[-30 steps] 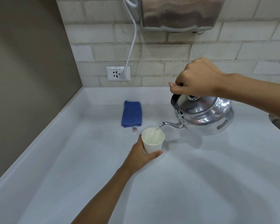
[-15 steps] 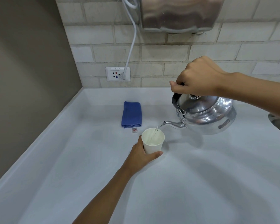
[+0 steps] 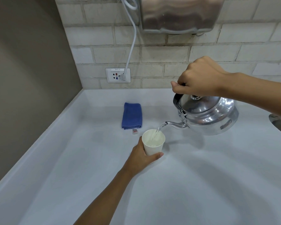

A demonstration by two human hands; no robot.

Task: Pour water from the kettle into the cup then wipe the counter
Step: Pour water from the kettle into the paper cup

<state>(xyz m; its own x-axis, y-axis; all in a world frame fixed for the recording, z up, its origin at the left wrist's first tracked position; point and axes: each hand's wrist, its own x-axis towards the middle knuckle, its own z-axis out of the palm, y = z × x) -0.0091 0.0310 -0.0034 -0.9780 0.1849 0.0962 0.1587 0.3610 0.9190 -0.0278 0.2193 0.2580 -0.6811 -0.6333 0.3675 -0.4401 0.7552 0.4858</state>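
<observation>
Kettle [image 3: 208,116] hangs tilted above the worktop [image 3: 185,184], spout pointing left and down, a thin stream of water [image 3: 158,129] falling into the cup [image 3: 153,143]. Right hand [image 3: 199,77] reaches in from the right, fingers curled tight around the handle. Left hand [image 3: 140,158] steadies the cup, fingers wrapped around it. Folded blue cloth [image 3: 132,116] lies just behind.

Kettle [image 3: 208,116]: polished metal, airborne, tilted spout-down, streaming water. Cup [image 3: 153,144]: white paper, upright on pale worktop [image 3: 185,184], partly filled. Cloth [image 3: 132,115]: blue, folded, flat just behind cup.
</observation>
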